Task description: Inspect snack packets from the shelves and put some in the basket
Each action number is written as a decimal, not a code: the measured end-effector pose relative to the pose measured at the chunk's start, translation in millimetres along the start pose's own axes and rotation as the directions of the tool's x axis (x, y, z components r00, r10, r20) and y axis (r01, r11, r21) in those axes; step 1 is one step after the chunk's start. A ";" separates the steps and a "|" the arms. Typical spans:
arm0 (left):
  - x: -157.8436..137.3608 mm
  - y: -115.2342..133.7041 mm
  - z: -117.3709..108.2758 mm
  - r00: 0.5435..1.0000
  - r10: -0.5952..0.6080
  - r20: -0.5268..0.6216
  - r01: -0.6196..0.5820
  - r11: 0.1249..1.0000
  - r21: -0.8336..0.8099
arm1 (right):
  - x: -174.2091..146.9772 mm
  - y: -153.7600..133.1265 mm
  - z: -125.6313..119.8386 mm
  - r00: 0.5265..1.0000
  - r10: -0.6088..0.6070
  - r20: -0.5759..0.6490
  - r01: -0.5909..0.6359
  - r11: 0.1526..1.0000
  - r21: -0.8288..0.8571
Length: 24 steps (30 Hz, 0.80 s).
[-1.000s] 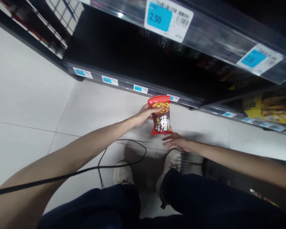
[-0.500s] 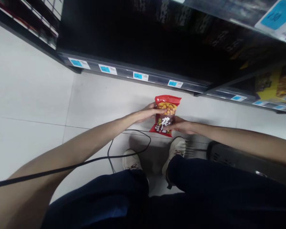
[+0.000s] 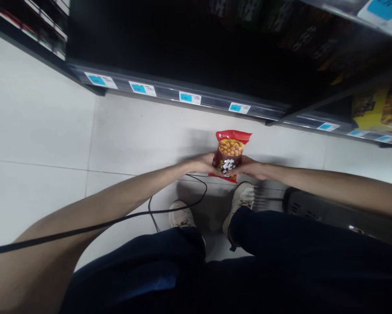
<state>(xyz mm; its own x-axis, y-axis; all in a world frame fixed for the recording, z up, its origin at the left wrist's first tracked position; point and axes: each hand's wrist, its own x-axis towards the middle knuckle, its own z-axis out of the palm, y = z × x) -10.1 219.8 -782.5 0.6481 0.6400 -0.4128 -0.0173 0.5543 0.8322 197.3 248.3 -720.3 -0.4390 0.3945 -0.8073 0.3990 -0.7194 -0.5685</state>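
Observation:
A red and dark-brown snack bag, printed with round yellow nuts and large white characters, is held upright above the floor in front of my feet. My left hand grips its left side, the thumb lying across the lower front. From the right, my right hand holds the other side, its thumb also on the lower front. The fingers behind the bag are hidden. Beyond the bag runs the front edge of the bottom shelf, with the bag apart from it.
Price tags line the shelf edge. Yellow packs stand on the shelf at right. A black cable crosses my left arm and loops by my shoes. A dark grey case lies on the floor at right.
My left thumb has moved down from the nut picture to the lower front of the bag. The bag has shifted slightly right in view, still between both hands.

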 end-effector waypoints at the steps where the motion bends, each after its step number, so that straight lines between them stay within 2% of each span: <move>1: -0.3 0.1 0.0 1.000 -0.003 0.006 0.003 1.000 0.002 | -0.1 0.0 0.7 1.000 0.005 -0.005 -0.005 1.000 -0.010; 5: -3.3 3.5 -1.9 0.999 -0.025 0.024 0.024 0.999 0.034 | 0.5 -0.1 1.9 0.999 0.031 -0.023 -0.033 0.998 -0.062; 10: -11.1 10.9 -5.2 0.995 -0.093 -0.020 0.094 0.994 0.063 | -0.2 -2.9 1.9 0.999 0.032 -0.013 -0.033 0.997 -0.075; 17: -16.4 27.7 -1.9 0.982 -0.188 -0.002 0.187 0.978 0.090 | 1.9 1.4 -4.6 0.998 0.063 0.013 -0.061 0.990 -0.128; 24: -12.8 22.1 -2.0 0.962 -0.273 -0.034 0.274 0.960 0.052 | 6.3 8.4 -12.1 0.997 0.057 0.042 -0.050 0.987 -0.150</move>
<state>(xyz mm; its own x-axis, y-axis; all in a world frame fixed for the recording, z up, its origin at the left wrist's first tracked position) -20.4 224.9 -759.6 0.6019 0.4824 -0.6364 0.2005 0.6802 0.7051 207.7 251.7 -732.1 -0.4490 0.3285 -0.8310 0.5367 -0.6444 -0.5447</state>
